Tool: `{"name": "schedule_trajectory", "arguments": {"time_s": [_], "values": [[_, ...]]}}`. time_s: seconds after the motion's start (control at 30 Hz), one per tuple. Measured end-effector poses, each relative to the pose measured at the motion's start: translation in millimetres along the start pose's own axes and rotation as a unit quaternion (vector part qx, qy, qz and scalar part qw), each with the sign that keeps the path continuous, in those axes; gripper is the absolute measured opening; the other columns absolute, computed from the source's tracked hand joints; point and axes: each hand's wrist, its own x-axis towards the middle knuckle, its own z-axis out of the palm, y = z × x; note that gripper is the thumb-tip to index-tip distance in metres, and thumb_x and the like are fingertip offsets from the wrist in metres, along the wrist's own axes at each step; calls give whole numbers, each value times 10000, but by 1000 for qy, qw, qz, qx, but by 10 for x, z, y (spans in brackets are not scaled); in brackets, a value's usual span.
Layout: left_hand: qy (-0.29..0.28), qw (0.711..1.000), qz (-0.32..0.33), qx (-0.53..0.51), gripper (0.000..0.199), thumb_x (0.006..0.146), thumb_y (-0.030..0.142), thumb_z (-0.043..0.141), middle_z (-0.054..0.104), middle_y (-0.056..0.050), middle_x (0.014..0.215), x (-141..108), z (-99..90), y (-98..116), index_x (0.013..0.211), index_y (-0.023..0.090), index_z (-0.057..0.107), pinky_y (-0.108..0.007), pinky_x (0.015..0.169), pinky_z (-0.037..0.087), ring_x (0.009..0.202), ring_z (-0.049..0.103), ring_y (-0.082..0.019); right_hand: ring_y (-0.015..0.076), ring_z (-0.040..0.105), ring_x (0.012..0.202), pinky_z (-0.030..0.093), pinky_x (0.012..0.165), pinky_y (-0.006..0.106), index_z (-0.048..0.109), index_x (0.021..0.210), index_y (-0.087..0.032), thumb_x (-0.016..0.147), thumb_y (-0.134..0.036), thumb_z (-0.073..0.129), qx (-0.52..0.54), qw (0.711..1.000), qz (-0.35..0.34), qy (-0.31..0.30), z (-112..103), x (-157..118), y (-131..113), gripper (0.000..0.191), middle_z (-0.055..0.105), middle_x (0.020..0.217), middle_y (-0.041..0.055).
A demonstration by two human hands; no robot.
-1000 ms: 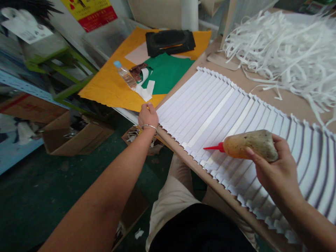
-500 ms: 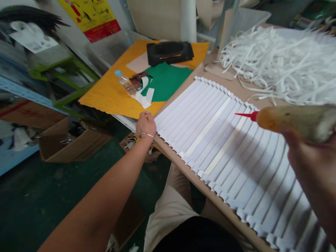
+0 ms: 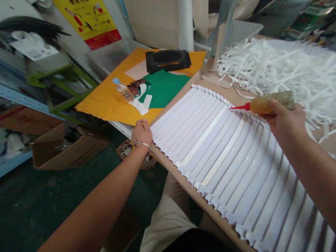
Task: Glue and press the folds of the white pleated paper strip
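Workbench record: pleated white paper sheet (image 3: pixel 223 168) beneath a red glue nozzle (image 3: pixel 238 107)

Far left, an open cardboard box (image 3: pixel 70 150) stands on a dark green floor (image 3: pixel 26 210), below a green metal stand (image 3: pixel 65 78). Next along, an orange sheet (image 3: pixel 105 105) carries a plastic water bottle (image 3: pixel 123 91), a green card (image 3: pixel 164 89) and a black moulded piece (image 3: pixel 168 61). Left hand (image 3: pixel 141 133), metal bangle (image 3: pixel 142 144) at the wrist, rests loosely curled at the sheet's near-left corner, grasping nothing. Sheet lies flat on a tan bench top (image 3: pixel 178 182), folded into narrow pleats, with two cream strips (image 3: pixel 203 136) running along them. Right hand (image 3: pixel 286 120) grips a stained glue squeeze bottle (image 3: pixel 270 102) between fingers and thumb, held roughly level over the sheet's far edge, nozzle pointing left. Far right, a heap of shredded white paper strips (image 3: pixel 262 66) lies on the bench, just behind the bottle.
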Motion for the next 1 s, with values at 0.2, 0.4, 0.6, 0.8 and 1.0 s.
{"name": "schedule_trajectory", "arguments": {"time_s": [0.2,0.4,0.6,0.8,1.0], "values": [[-4,1000,-4,1,518,1037,446,263,732,-203,1142,-11,-19,18,1195,157,663,-428,908,500,1066,683,-361,252,709,986,619,667,428,475,921,-231,663,-93,795,27,998,46,14,-14,60,77,433,639,1223,114],[-6,1000,-9,0,499,1044,445,276,735,-202,1125,-13,-21,21,1194,161,658,-425,894,497,1048,689,-354,255,708,874,595,548,375,524,950,-221,599,-178,860,11,998,55,-16,-40,-178,-44,488,670,1130,114],[-6,1000,-6,-4,490,1050,445,274,736,-187,1134,-11,-8,17,1185,171,657,-418,900,494,1054,689,-345,252,704,875,589,522,309,575,926,-207,586,-251,893,19,997,43,-63,-24,-611,-230,468,685,1051,84],[-6,1000,-6,-9,501,1049,432,268,731,-201,1148,-19,-17,31,1202,154,655,-424,907,498,1077,685,-354,215,698,857,630,672,364,584,1004,-216,575,-232,919,28,993,83,-73,-38,-1052,-324,545,683,997,39],[-2,1000,-8,-13,515,1049,445,263,731,-196,1154,-19,6,29,1215,156,656,-422,919,499,1082,683,-351,192,667,819,617,646,345,621,1035,-234,604,-325,922,2,994,79,-76,-88,-1453,-306,534,667,944,11]]}}
